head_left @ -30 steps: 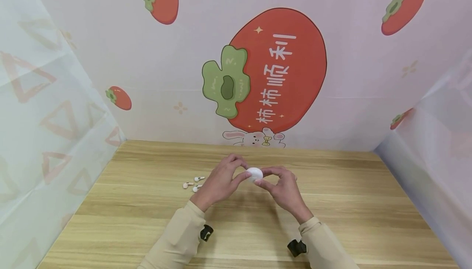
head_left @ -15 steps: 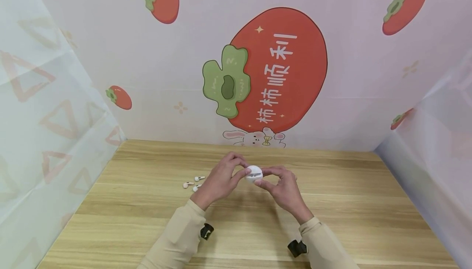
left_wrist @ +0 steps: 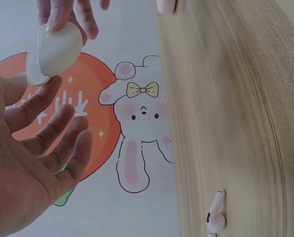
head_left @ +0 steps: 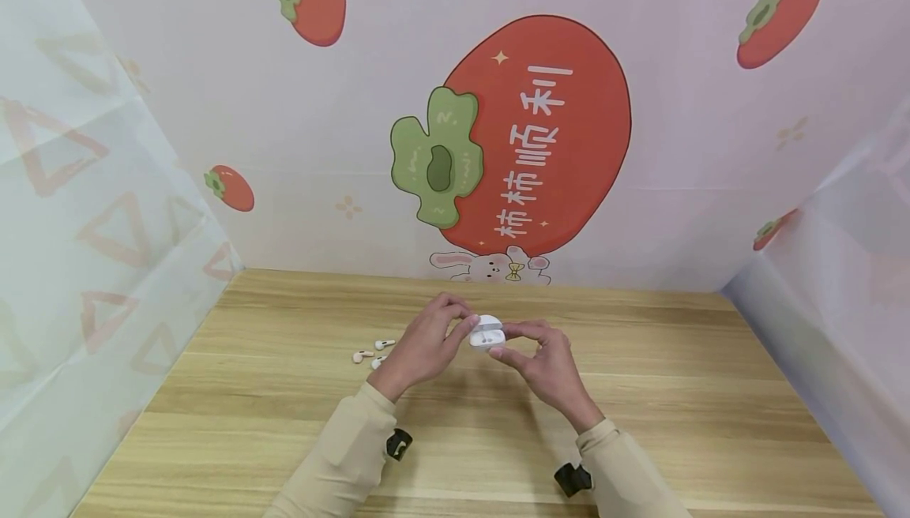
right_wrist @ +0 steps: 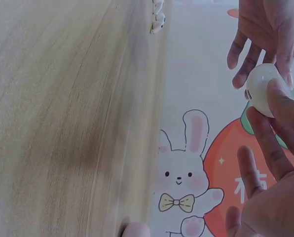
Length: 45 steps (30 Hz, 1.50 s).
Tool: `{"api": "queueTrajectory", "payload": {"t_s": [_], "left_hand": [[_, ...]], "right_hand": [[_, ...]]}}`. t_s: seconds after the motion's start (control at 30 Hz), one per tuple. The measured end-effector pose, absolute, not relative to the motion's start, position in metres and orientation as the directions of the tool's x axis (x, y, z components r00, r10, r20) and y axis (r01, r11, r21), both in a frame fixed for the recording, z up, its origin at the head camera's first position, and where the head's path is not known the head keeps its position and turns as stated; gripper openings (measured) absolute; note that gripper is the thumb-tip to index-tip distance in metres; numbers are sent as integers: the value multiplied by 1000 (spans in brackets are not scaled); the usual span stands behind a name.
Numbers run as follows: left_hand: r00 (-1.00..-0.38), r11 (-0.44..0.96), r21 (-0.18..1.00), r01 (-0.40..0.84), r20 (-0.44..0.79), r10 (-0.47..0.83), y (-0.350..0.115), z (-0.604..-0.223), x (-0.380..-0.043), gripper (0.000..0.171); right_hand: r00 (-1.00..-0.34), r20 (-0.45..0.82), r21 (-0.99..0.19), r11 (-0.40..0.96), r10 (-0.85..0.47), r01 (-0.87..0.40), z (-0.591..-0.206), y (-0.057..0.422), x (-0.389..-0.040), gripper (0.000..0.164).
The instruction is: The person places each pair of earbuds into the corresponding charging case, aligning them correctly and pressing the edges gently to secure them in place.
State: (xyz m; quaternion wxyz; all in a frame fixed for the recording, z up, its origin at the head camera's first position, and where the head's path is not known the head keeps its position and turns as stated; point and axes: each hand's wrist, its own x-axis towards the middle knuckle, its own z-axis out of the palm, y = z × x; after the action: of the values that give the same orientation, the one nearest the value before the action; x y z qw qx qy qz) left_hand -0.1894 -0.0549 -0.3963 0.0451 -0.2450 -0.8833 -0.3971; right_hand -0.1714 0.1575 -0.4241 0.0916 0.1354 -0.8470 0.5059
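Note:
A small white earbud charging case (head_left: 487, 339) is held up above the table between both hands, its lid (head_left: 487, 321) raised and the slots facing me. My left hand (head_left: 425, 344) pinches the lid at its left edge. On the other side my right hand (head_left: 543, 356) grips the body between thumb and index finger. The left wrist view shows the case's (left_wrist: 63, 47) smooth back, the left thumb and index finger at the lid's rim. In the right wrist view, the right thumb lies across the case (right_wrist: 261, 81). Its slots are too small to make out fully.
Three loose earbuds lie on the wooden table (head_left: 284, 407) left of the hands: a white one (head_left: 385, 343), a pinkish one (head_left: 360, 357) and another white one (head_left: 377, 362), partly behind the left forearm. A printed backdrop (head_left: 320, 123) rises behind the table.
The lid of the charging case has swung up from closed to open, showing the inside. My left fingers have shifted slightly with the lid; my right hand has barely moved.

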Motion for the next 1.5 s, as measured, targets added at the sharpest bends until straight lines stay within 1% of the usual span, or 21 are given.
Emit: {"api": "queueTrajectory", "payload": {"t_s": [0.33,0.5,0.6,0.8,1.1,1.27,1.5], "left_hand": [[-884,571,685,452,259,388,-55,-399,-191,33],[-900,570,710,414,226,373,-57,-397,-191,36],[-911,569,725,388,207,357,-62,-396,-192,39],[-925,586,723,365,209,319,-84,-393,-195,36],[-924,647,660,381,259,281,-125,-398,-200,32],[-934,705,612,358,238,268,-142,-403,-200,31],[-943,782,529,331,205,261,-157,-410,-200,28]], "right_hand": [[-952,273,-838,451,-141,-307,-422,157,-171,29],[-955,266,-841,452,-133,-297,-422,156,-171,29],[-956,263,-842,453,-128,-292,-422,156,-171,29],[-964,241,-848,458,-114,-266,-422,158,-171,31],[-974,202,-859,459,-101,-226,-420,162,-170,31],[-978,187,-863,459,-96,-210,-420,164,-171,31],[-974,210,-856,465,-87,-226,-422,167,-172,32]]}}
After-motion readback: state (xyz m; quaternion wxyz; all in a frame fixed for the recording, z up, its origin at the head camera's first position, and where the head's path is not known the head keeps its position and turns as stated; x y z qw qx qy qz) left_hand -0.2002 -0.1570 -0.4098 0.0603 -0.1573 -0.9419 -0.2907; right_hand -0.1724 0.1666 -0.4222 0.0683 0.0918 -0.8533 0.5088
